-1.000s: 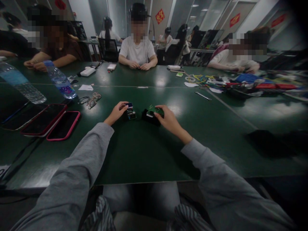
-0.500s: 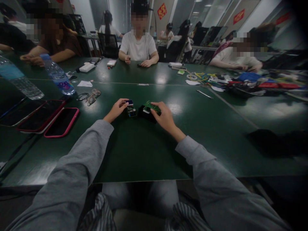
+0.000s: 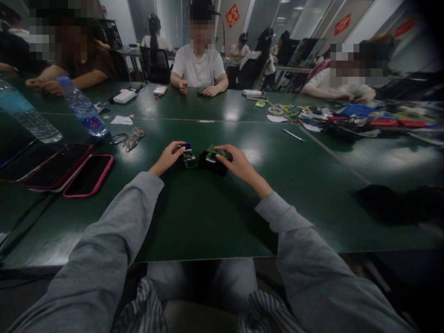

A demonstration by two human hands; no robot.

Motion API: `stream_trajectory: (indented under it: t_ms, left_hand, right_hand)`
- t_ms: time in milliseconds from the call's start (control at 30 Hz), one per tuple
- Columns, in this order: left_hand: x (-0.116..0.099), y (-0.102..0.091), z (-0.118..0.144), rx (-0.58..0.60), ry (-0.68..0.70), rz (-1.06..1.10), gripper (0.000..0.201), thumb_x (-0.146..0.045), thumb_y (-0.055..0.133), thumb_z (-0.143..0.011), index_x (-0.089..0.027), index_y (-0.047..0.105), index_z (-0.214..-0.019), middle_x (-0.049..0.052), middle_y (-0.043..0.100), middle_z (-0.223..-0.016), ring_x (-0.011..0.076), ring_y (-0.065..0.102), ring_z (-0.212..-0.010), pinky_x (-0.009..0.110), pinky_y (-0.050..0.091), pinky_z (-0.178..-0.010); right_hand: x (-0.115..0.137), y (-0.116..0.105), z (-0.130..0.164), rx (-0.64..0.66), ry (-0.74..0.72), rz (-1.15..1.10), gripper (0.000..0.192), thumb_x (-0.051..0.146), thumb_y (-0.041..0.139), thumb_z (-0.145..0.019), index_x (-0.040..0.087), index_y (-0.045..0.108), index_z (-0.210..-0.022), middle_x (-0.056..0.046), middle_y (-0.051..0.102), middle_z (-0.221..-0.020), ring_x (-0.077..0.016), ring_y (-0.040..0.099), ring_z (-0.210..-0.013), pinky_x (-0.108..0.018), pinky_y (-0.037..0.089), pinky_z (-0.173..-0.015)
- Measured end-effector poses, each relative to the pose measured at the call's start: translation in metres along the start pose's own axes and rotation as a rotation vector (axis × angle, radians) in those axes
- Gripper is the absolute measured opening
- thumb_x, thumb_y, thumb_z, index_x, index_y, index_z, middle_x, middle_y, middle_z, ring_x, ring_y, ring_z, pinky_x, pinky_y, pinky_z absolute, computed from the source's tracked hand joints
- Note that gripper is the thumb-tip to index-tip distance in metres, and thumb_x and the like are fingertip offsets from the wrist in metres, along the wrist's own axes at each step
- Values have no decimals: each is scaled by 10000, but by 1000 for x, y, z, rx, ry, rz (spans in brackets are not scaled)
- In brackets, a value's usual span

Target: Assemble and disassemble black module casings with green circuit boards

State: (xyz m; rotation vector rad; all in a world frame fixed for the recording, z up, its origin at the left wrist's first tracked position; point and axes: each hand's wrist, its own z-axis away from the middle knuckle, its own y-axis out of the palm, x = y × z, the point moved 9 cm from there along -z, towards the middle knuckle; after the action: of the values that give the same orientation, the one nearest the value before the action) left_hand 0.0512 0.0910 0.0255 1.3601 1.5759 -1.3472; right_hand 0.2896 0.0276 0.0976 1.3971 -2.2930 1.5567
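Note:
Between the fingers and thumb of my left hand [image 3: 170, 156] is a small electronic module [image 3: 187, 148] with a dark blue, screen-like top. Just below it, close to or joined with it, lies a board with components [image 3: 189, 160]; I cannot tell which. My right hand [image 3: 233, 159] pinches a green circuit board [image 3: 212, 152], partly covered by the fingers. Under that board sits a black box-like case [image 3: 217, 169] with a pale patch at its near left edge. The two hands are a short way apart over the green table.
Phones [image 3: 89, 175] lie at the left, with water bottles [image 3: 83, 108] behind them. Eyeglasses [image 3: 133, 138] rest beyond my left hand. Tweezers or a similar thin metal tool [image 3: 294, 135] and a heap of cables [image 3: 350, 120] are at the right. Several people sit around.
My right hand has tilted and turned slightly, and its fingers now cover more of the green circuit board. My left hand stays almost where it was.

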Motion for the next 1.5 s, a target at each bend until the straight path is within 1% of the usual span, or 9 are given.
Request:
stream_trajectory:
  t_ms: [167,333,567,700,1067,1333,1500]
  left_hand:
    - [0,0,-1,-8,11,17,345,-361,594,-882,-178,589,-1174,101,659,-1166,209,614,-1102,438,475,-1017]
    - [-1,0,0,6,31,-14,372,-393,594,-884,-185,589,-1192,97,650,-1184,210,603,-1121,434,467,-1027]
    - [0,0,0,9,26,-3,394,-401,596,-884,-176,586,-1207,106,648,-1192,211,607,-1118,433,471,-1022]
    - [0,0,0,13,25,4,368,-384,591,-886,-185,584,-1196,102,651,-1193,212,609,-1122,438,473,-1023]
    - [3,-1,-2,-4,10,-19,357,-382,593,-885,-192,588,-1188,97,657,-1188,214,611,-1127,440,468,-1031]
    - [0,0,0,7,28,-3,367,-396,593,-886,-193,587,-1191,99,652,-1195,214,611,-1128,440,468,-1030]
    - [2,0,-1,14,15,6,382,-410,592,-883,-200,584,-1203,93,647,-1193,220,610,-1121,447,480,-1012]
  right_hand:
    - [2,-3,-3,23,-4,-14,306,372,585,-918,243,652,-1187,-63,699,-1150,-240,652,-1005,-418,511,-891]
    - [7,-9,-4,-37,-43,44,281,347,621,-897,256,666,-1159,-53,709,-1117,-256,633,-1015,-438,492,-894]
    - [-6,-12,0,-91,-2,-57,279,349,602,-909,252,662,-1164,-52,703,-1135,-235,649,-1002,-420,501,-895]
    - [-7,-9,1,-91,-26,-61,282,351,600,-915,255,655,-1175,-53,694,-1147,-235,641,-1027,-422,499,-908]
    - [3,-4,5,-101,-99,108,293,349,569,-943,265,628,-1218,-62,680,-1119,-253,601,-1024,-444,489,-889]
    - [8,-11,5,-155,-79,-7,267,332,645,-894,274,658,-1155,-40,696,-1104,-240,610,-1013,-431,488,-897]
    - [4,-15,4,-174,-53,-50,274,310,671,-872,277,662,-1144,-36,694,-1112,-238,603,-1028,-432,481,-915]
